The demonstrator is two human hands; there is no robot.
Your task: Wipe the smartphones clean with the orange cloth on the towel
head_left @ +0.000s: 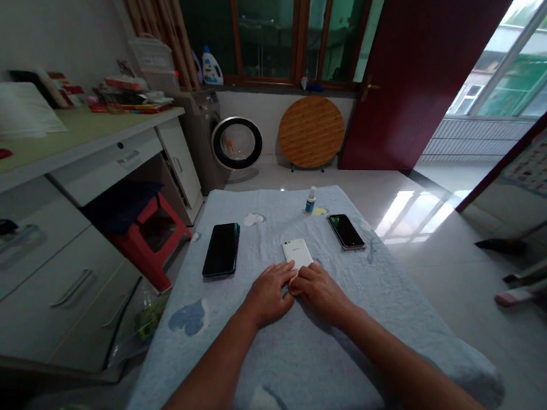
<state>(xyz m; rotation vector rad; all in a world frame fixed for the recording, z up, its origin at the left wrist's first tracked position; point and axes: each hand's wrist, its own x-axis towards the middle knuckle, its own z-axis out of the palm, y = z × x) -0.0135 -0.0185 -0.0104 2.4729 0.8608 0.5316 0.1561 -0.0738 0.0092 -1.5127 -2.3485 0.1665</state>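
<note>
Bottle point(310, 201) behind-right of middle phone point(297, 250)

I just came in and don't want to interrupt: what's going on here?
Someone has both hands at the near end of a white phone, which lies back up on a cloth-covered table. The left hand is at its near left corner; the right hand is curled over the near edge, hiding its fingertips. A black phone lies to the left, another phone to the right, and a small bottle stands beyond.
</note>
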